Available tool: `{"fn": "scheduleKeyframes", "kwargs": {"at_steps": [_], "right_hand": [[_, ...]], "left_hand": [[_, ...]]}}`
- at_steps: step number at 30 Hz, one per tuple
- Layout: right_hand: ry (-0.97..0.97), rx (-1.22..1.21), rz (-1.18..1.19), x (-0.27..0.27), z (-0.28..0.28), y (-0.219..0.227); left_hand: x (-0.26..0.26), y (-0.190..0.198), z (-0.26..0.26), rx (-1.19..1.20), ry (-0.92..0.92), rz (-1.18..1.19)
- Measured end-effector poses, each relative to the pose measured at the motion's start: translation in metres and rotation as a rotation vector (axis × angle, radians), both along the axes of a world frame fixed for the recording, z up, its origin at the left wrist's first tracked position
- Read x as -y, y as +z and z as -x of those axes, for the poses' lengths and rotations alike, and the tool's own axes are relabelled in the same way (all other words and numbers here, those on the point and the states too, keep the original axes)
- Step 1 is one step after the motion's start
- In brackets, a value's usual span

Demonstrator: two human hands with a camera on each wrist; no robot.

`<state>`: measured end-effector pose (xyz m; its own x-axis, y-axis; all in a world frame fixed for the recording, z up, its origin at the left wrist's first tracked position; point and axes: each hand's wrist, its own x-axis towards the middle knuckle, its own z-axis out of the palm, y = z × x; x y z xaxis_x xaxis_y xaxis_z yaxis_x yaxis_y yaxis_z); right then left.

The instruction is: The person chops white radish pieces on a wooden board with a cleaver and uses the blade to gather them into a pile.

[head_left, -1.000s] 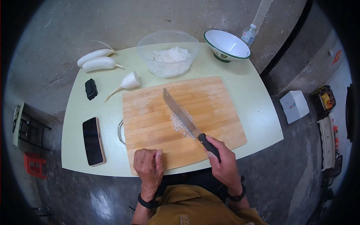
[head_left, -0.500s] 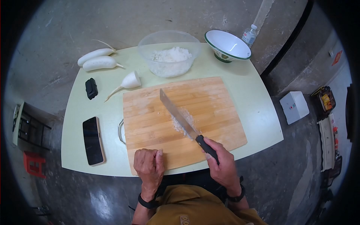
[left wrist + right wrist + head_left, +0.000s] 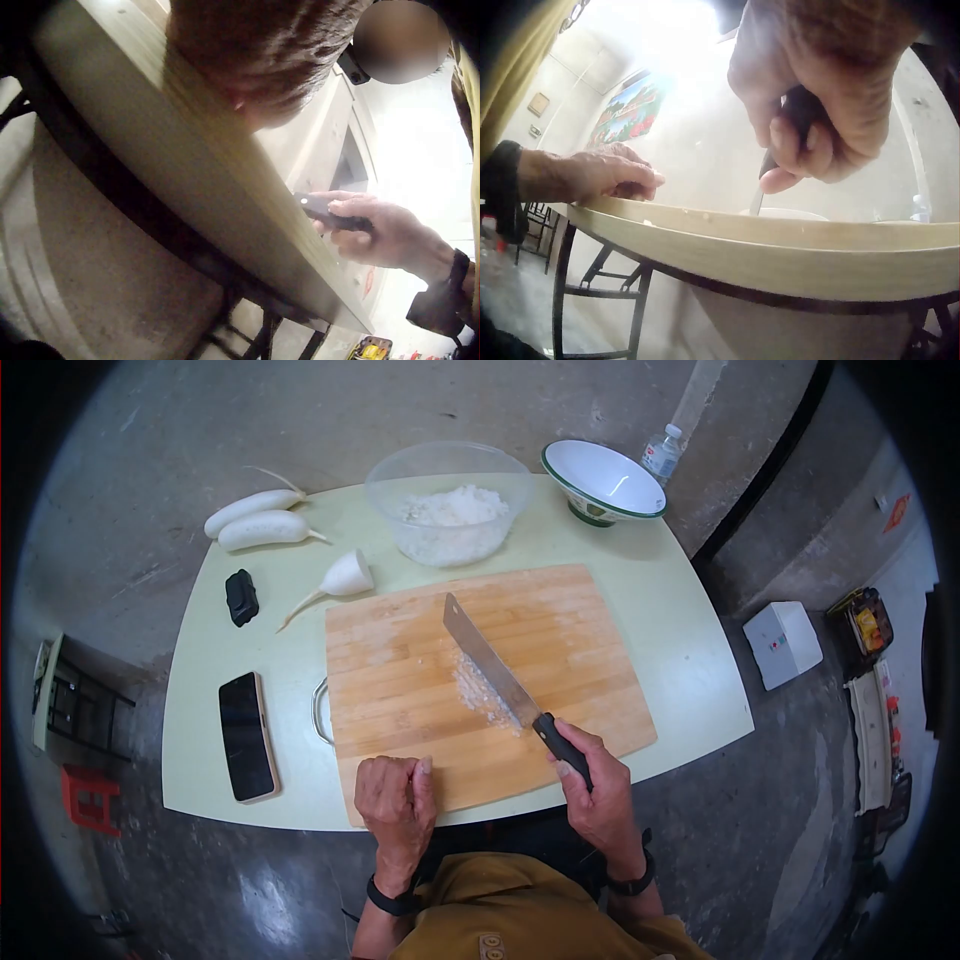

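My right hand (image 3: pixel 600 800) grips the black handle (image 3: pixel 562 750) of a kitchen knife (image 3: pixel 490 665), fingers wrapped round it in the right wrist view. The blade points away and to the left over a cutting board (image 3: pixel 400 690). Along the blade's left side lies a small heap of finely chopped white bits (image 3: pixel 478 695). My left hand (image 3: pixel 395 800) rests at the board's near left edge, its fingers curled under and holding nothing. The right wrist view shows this left hand (image 3: pixel 607 174) low at the board's edge.
Behind the board stand a clear plastic bowl (image 3: pixel 448 550) of shredded white radish and a white, green-rimmed bowl (image 3: pixel 605 480). A cut radish (image 3: pixel 345 575), two whole radishes (image 3: pixel 265 530), a black case (image 3: pixel 241 598) and a phone (image 3: pixel 248 740) lie left on the table.
The knife shifted slightly left, then back right with the right hand, past its first position. The chopped bits show spread a little more along the blade. The left hand stays put.
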<state>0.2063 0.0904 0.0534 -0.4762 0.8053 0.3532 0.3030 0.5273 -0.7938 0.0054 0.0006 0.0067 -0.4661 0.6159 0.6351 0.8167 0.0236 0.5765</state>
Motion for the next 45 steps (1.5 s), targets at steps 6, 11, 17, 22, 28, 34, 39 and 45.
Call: {"fn": "scheduleKeyframes", "kwargs": {"at_steps": [6,11,17,22,28,34,39,45], "right_hand": [[-0.057,-0.011,0.021,-0.001,-0.005,0.002],[-0.079,-0.082,0.002,-0.003,-0.006,0.0],[-0.086,-0.076,0.034,-0.003,-0.008,-0.001],[-0.099,-0.008,0.066,-0.001,-0.008,0.003],[-0.044,-0.061,0.105,-0.003,-0.004,0.001],[-0.038,-0.051,0.066,-0.003,-0.002,0.001],[-0.045,-0.05,0.07,0.0,-0.003,-0.001],[0.001,-0.009,0.057,0.0,-0.002,-0.001]], "left_hand": [[-0.001,0.0,-0.001,0.006,0.009,0.004],[-0.001,0.0,0.0,0.012,0.018,0.019],[-0.001,-0.001,0.0,0.01,0.013,0.009],[0.0,-0.002,0.002,0.011,0.004,0.025],[-0.001,-0.001,0.0,0.008,0.009,0.016],[-0.002,0.001,0.001,0.001,0.004,0.001],[-0.002,0.0,0.001,0.0,0.007,0.0],[-0.003,0.001,0.001,-0.001,-0.002,-0.01]]}}
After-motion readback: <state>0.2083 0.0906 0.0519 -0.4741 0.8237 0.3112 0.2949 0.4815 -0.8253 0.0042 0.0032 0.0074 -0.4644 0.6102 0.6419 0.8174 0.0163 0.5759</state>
